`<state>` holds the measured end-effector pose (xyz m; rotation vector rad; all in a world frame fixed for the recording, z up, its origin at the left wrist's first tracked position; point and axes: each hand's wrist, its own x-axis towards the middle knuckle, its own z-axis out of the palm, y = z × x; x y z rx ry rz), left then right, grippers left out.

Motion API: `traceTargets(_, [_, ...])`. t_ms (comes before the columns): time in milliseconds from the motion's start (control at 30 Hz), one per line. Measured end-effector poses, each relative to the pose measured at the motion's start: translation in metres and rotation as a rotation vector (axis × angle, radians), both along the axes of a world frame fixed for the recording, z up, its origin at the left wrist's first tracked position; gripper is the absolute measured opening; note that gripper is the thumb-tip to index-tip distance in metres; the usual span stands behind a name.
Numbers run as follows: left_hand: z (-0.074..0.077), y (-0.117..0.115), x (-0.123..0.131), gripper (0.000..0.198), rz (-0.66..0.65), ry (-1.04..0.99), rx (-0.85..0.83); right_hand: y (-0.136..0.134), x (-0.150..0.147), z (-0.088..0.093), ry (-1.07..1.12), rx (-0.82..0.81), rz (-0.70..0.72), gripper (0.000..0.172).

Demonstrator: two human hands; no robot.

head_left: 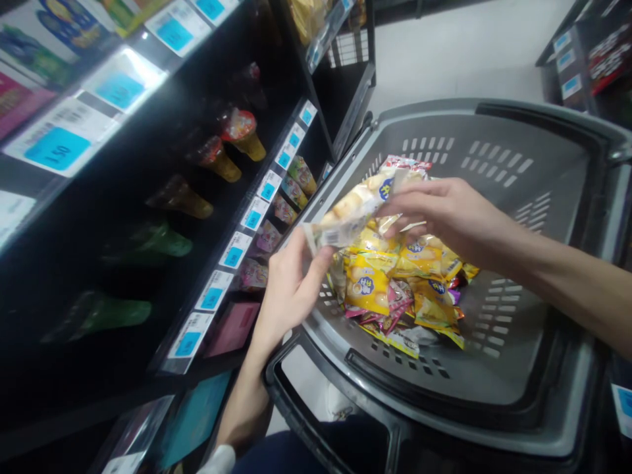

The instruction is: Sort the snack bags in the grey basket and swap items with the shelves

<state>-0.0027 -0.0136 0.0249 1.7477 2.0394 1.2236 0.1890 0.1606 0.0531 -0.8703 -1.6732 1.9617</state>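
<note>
Basket (494, 368) w/ snack packets (395, 289)

A shop: shelves (148, 217) with price tags (59, 148), a shopping basket (494, 151).

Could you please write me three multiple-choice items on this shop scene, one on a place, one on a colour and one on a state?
1. Where does the pile of snack packets lie?
A. on the floor
B. in the grey basket
C. on the top shelf

2. What colour are the squares on the shelf price labels?
A. blue
B. red
C. green

3. How is the pale packet held?
A. by the left hand alone
B. it lies loose in the pile
C. between both hands, above the pile

Answers:
1 B, the packets rest on the basket's slotted floor.
2 A, each white label bears a blue square.
3 C, the left hand grips its lower end and the right hand its upper end.
</note>
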Motion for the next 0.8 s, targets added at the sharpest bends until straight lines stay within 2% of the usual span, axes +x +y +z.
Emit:
traceTargets(133, [0.0,-0.001,0.001,0.041,0.034,0.007,-0.044,-0.002,0.002,0.001,-0.038,0.222,-0.051,0.016])
traceTargets(300, [0.004,0.001,0.001,0.041,-0.035,0.017,-0.046,0.006,0.002,-0.005,-0.08,0.375,-0.109,0.013])
traceTargets(467, [0.006,0.0,0.0,0.048,-0.071,-0.05,-0.12,0.007,0.0,-0.006,-0.016,0.279,-0.048,0.021])
traceTargets(667, [-0.002,-0.002,-0.006,0.045,-0.058,-0.399,-0.161,0.002,0.0,-0.003,0.031,0.192,-0.101,0.022])
traceTargets(800, [-0.003,0.0,-0.008,0.045,-0.068,-0.484,-0.143,0.003,0.0,-0.005,0.021,0.151,-0.097,0.019])
